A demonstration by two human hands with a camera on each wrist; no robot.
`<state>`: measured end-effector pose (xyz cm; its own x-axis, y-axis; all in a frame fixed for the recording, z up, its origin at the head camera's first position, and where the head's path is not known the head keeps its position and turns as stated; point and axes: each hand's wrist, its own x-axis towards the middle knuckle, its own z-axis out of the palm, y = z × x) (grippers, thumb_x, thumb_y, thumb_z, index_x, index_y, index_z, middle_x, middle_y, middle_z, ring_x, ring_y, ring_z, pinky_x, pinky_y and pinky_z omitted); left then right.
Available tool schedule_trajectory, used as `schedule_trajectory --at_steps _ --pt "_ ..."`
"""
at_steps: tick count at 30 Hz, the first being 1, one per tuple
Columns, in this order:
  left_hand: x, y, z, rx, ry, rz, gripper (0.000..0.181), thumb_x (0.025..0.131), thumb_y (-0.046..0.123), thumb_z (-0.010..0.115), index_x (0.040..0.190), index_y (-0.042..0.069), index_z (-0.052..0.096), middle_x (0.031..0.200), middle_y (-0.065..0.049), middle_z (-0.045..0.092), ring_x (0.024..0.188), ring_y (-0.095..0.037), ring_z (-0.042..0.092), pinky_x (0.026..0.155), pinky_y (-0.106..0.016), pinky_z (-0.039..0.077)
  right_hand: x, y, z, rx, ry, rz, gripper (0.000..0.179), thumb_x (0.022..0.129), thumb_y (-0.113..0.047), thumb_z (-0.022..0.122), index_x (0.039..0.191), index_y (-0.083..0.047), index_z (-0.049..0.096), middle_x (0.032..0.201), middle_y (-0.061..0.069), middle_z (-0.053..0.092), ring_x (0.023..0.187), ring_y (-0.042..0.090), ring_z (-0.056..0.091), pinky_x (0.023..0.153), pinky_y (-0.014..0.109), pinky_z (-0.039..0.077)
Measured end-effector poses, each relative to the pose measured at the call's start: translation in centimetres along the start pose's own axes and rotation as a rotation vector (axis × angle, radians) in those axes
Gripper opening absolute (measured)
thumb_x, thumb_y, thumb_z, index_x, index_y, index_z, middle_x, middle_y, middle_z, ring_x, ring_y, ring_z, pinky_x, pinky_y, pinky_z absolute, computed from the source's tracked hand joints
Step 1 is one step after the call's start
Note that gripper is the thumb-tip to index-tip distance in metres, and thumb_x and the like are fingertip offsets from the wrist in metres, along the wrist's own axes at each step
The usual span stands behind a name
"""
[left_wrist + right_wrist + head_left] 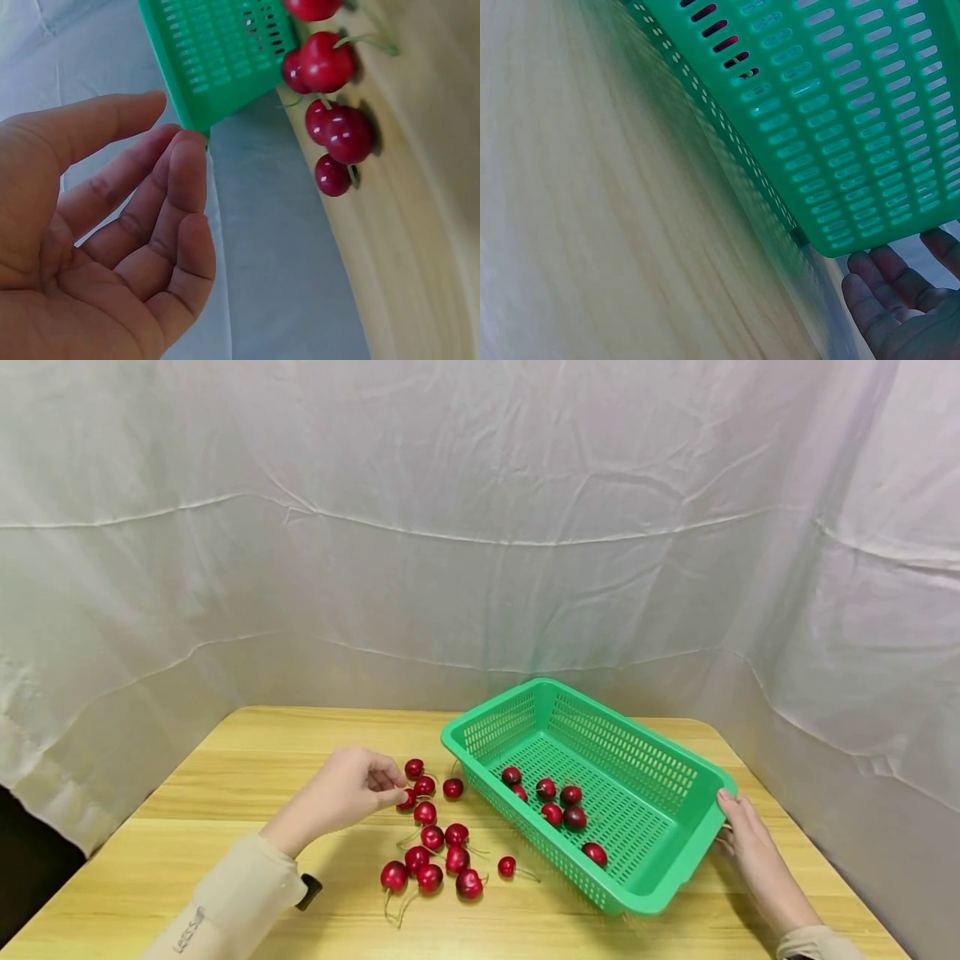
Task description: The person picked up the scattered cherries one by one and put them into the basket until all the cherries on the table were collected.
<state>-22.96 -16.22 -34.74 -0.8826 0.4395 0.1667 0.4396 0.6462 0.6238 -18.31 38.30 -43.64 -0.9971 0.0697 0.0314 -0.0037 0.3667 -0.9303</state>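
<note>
Red cherries [431, 878] lie loose on a wood-grain worktop [300, 731], just left of a green basket [637, 827] that holds several more. At the basket's right end, a person's right hand [750, 839] grips the rim, thumb on top. Left of the basket, the left hand [352, 787] reaches to the scattered cherries, thumb and fingertips narrowly parted, with nothing visible between them in its wrist view. The step appears to be picking up cherries; the next move would seem to call for closing the left grip on one while the right steadies the basket. Behind the basket hangs a creased pale cloth [480, 593].
</note>
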Motion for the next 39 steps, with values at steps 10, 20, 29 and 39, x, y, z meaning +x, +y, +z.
schedule_trajectory --at_steps 10,20,29,39 --pt "-3.4 0.3 1.6 0.017 -0.116 0.090 0.016 0.087 0.008 0.087 0.081 0.017 0.075 0.073 0.012 0.070 0.066 0.003 0.060 0.063 -0.019 0.056 0.0 0.0 0.0 0.006 0.000 0.007 0.079 0.116 -0.053 0.021 0.165 0.008 0.007 0.159 0.024 0.029 0.107 -0.025 0.050 0.089 0.004 0.044" --pt "-5.6 1.6 3.3 0.059 -0.183 0.111 0.028 0.085 0.012 0.090 0.071 0.022 0.068 0.064 0.017 0.061 0.058 0.005 0.052 0.058 -0.019 0.049 0.1 0.1 0.0 0.017 -0.002 0.009 0.079 0.117 -0.053 0.021 0.166 0.007 0.006 0.161 0.023 0.027 0.108 -0.024 0.050 0.090 0.004 0.045" --pt "-6.3 2.2 4.6 0.102 -0.201 0.095 0.031 0.080 0.009 0.091 0.068 0.022 0.065 0.063 0.018 0.055 0.058 0.005 0.047 0.056 -0.018 0.047 -0.1 0.0 0.0 0.012 -0.001 -0.009 0.077 0.117 -0.050 0.021 0.167 0.007 0.006 0.160 0.023 0.029 0.110 -0.024 0.050 0.090 0.003 0.045" --pt "-6.7 2.1 5.6 0.145 -0.200 0.077 0.035 0.080 0.011 0.093 0.068 0.023 0.062 0.061 0.017 0.052 0.058 0.004 0.042 0.054 -0.018 0.044 -0.1 0.0 0.1 0.030 -0.008 -0.006 0.080 0.117 -0.052 0.022 0.167 0.008 0.003 0.161 0.025 0.027 0.109 -0.026 0.049 0.091 0.003 0.044"
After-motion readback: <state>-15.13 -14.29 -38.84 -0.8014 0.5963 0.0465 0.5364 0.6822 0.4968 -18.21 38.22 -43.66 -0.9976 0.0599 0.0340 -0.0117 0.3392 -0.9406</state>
